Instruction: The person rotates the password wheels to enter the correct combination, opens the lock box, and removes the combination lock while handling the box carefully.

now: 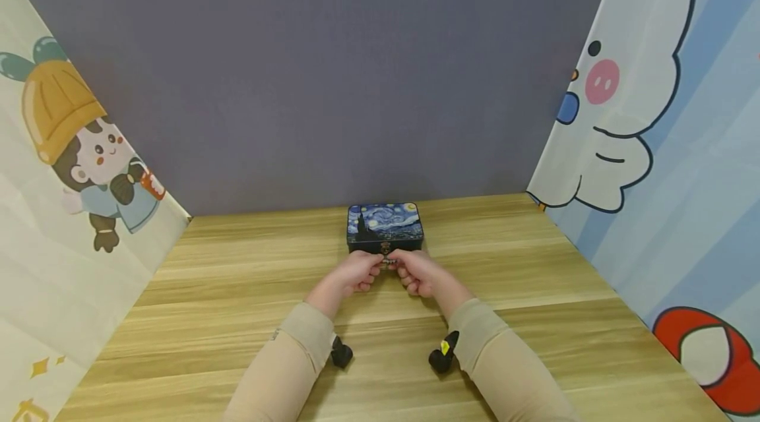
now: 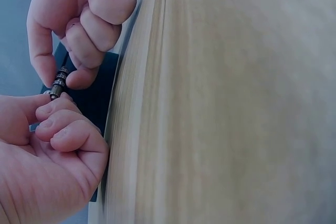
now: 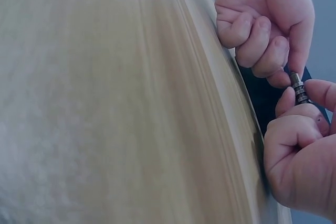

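Note:
A tin box (image 1: 384, 221) with a swirling blue night-sky picture on its lid sits shut at the far middle of the table. At the clasp (image 1: 384, 248) on its front is a small combination lock (image 2: 59, 81), a dark metal cylinder with ringed number dials. My left hand (image 1: 355, 271) pinches one end of the lock between thumb and index finger, other fingers curled. From the opposite side my right hand (image 1: 420, 271) pinches the ringed part with thumb and index finger (image 3: 286, 100). Both hands meet just in front of the box, fingertips close together.
The wood-grain table (image 1: 237, 336) runs back to a grey panel (image 1: 332, 79). Cartoon-printed sheets stand at left (image 1: 35, 264) and right (image 1: 712, 178). Black wrist devices (image 1: 341, 352) hang below both beige sleeves (image 1: 285, 362).

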Demonstrator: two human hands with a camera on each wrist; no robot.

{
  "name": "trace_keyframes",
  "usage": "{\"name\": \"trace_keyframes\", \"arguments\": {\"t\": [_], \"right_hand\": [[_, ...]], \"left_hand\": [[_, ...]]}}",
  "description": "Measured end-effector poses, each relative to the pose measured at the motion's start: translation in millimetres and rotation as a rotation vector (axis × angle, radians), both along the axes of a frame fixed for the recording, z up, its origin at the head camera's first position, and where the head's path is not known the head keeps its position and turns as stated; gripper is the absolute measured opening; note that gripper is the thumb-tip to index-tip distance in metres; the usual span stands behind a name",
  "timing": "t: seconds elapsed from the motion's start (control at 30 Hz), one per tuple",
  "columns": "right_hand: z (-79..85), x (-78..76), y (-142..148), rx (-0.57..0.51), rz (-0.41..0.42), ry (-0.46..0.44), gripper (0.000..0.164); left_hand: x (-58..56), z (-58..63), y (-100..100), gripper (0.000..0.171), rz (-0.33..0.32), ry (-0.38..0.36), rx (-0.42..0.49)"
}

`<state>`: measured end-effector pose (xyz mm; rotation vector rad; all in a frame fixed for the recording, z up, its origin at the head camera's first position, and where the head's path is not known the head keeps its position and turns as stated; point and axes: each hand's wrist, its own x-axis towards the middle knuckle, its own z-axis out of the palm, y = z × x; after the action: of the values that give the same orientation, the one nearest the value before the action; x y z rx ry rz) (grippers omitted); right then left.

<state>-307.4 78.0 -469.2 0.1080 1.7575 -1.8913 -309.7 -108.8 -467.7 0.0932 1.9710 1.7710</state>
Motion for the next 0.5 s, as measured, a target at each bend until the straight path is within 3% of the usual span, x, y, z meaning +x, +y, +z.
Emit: {"name": "trace_keyframes", "arguments": {"t": [0.5], "right_hand": [[-2.4,-3.6,-2.9,-0.023,-0.001,0.016,0.023]], "left_hand": [[-1.7,-0.5,-0.4,0.03,0.02,-0.006,0.024]]}}
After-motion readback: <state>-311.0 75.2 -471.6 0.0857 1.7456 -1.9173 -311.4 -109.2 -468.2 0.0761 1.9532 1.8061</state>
